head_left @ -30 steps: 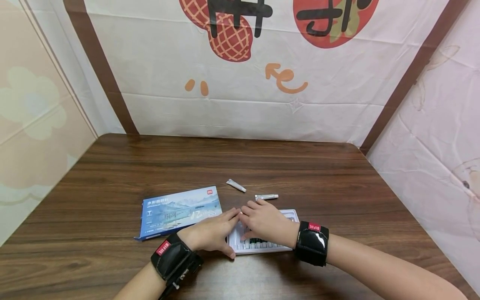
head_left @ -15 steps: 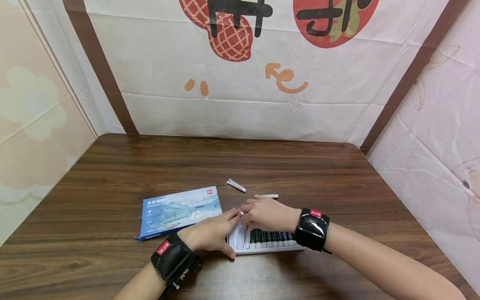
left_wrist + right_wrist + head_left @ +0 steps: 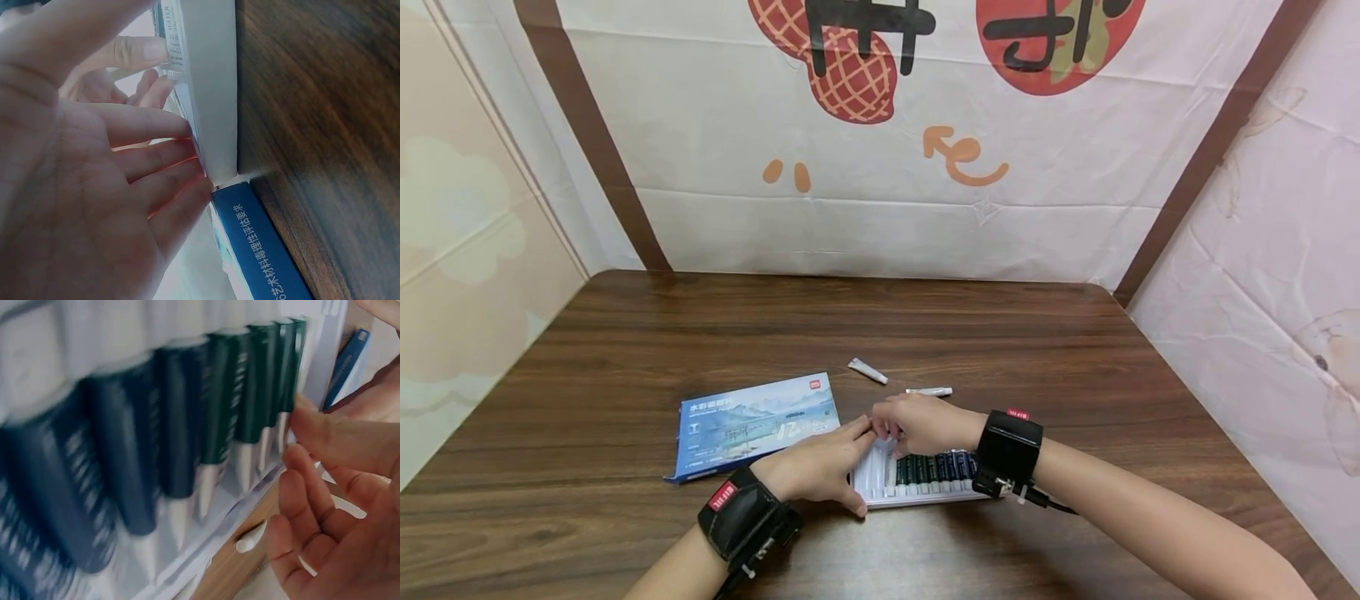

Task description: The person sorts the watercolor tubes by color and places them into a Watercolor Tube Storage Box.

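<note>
A white plastic tray [image 3: 868, 477] carries a row of paint tubes [image 3: 932, 471], dark green and dark blue with pale caps. My left hand [image 3: 815, 468] spans the tray's left end, thumb at the near edge. Its straight fingertips [image 3: 200, 178] touch the tray's side in the left wrist view. Over the row's left part, my right hand [image 3: 931, 422] is bent down; thumb and forefinger pinch the tail end of a paint tube [image 3: 301, 362] at the end of the row. The other right fingers curl loosely below. The left hand also appears at the right wrist view's edge.
A blue paint box [image 3: 758, 427] lies left of the tray, its corner close to the left fingers. Two loose tubes lie beyond the tray: one slanted tube [image 3: 868, 372] and a nearer tube [image 3: 931, 392]. A printed cloth [image 3: 880, 225] hangs behind the wooden table [image 3: 760, 325].
The right hand has drawn in its fingers and turned at the wrist over the tray's left part, uncovering more of the tube row. The left hand keeps its place.
</note>
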`<state>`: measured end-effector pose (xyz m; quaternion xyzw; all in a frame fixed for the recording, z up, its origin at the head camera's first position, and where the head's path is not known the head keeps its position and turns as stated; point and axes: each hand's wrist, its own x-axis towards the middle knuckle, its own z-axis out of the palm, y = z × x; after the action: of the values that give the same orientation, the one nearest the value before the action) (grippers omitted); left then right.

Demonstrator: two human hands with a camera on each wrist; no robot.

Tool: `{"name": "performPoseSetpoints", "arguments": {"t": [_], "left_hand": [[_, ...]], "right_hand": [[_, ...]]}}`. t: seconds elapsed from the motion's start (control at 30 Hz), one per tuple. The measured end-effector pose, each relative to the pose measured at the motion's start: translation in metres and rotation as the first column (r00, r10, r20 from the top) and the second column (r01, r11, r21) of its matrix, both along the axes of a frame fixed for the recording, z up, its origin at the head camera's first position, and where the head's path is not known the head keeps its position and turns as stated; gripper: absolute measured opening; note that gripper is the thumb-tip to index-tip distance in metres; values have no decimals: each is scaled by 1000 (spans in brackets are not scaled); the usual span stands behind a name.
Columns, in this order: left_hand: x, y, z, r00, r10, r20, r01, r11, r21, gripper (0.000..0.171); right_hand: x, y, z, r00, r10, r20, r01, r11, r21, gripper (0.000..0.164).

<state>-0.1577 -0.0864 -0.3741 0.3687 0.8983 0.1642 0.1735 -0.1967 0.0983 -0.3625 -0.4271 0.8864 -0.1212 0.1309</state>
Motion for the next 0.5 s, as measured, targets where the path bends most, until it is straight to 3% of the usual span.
{"name": "performPoseSetpoints", "arguments": {"t": [0.2, 0.4, 0.5], "left_hand": [[-1, -1, 0, 1000, 11, 5, -11, 1000, -5, 96], [-1, -1, -1, 1000, 14, 10, -14, 1000, -7, 95], [0, 0, -1, 1000, 5, 3, -5, 1000, 4, 96]], "right_hand": [[-4, -6, 2, 992, -115, 53, 113, 993, 44, 31], [-6, -13, 3, 953, -290, 86, 274, 948, 163, 31], [-6, -15, 2, 957, -290, 16, 282, 941, 184, 27]]}}
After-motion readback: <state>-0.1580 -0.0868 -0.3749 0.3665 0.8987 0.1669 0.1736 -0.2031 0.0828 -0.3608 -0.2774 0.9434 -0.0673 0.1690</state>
